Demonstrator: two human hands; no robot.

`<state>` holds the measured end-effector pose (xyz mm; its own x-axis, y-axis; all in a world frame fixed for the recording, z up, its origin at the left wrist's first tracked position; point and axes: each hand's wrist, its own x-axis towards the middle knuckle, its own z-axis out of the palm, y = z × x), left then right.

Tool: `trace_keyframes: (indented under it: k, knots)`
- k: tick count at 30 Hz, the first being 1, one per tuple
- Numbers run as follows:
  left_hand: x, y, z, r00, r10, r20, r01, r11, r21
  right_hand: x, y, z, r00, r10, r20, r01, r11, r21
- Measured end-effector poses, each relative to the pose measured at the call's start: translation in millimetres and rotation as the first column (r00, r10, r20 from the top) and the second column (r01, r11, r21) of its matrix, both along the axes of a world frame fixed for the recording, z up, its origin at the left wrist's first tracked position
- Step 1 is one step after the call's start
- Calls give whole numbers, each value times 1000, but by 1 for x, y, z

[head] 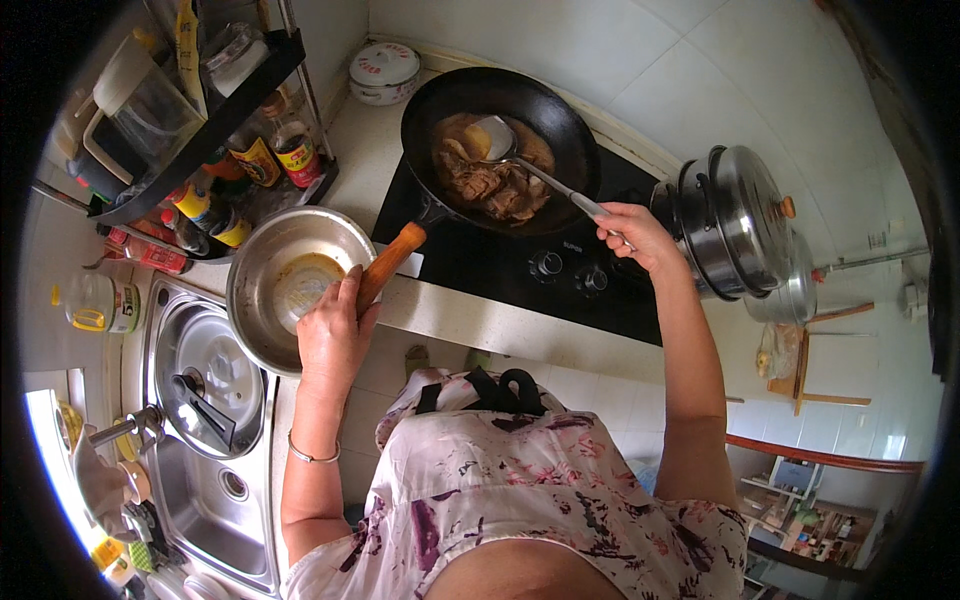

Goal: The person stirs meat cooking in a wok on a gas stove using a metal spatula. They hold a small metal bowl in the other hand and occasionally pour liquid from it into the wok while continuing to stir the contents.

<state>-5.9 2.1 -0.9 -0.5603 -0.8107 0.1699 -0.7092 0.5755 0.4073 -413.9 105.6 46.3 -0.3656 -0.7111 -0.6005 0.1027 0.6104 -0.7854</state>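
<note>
My left hand (pixel 334 330) grips the end of the wooden handle (pixel 396 255) of a dark wok (pixel 536 105). The wok sits on a black glass gas hob (pixel 480 262). In it, chunks of browned meat (pixel 487 187) and a few pale slices lie in brown sauce. My right hand (pixel 637 234) is closed around the shaft of a metal wok spatula (pixel 556 186), whose blade rests among the food. Under and beside my left hand is a steel basin (pixel 251 300) with a thin brown residue on its bottom.
Steel stacked pots (pixel 720 217) stand right of the hob. A lidded enamel pot (pixel 384 71) is at the back corner. Sauce bottles (pixel 294 150) fill a black rack (pixel 247 112) at left. A pan lid (pixel 214 360) lies over one bowl of the sink (pixel 217 517).
</note>
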Motion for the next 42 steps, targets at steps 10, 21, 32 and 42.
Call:
trace_keyframes:
  k: [10,21,32,42]
  knots:
    - [0,0,0,1000,-11,-5,11,1000,-5,11,2,-10,995,-41,90,48,996,-80]
    - [0,-1,2,999,-12,-33,12,1000,6,9,-1,-17,966,-58,252,76,995,-62]
    - [0,0,1,999,2,-34,-2,1000,18,-3,13,-28,868,-74,490,136,987,-91]
    - [0,0,1,1000,-9,7,9,1000,-7,-13,31,-19,854,-147,498,237,964,-121]
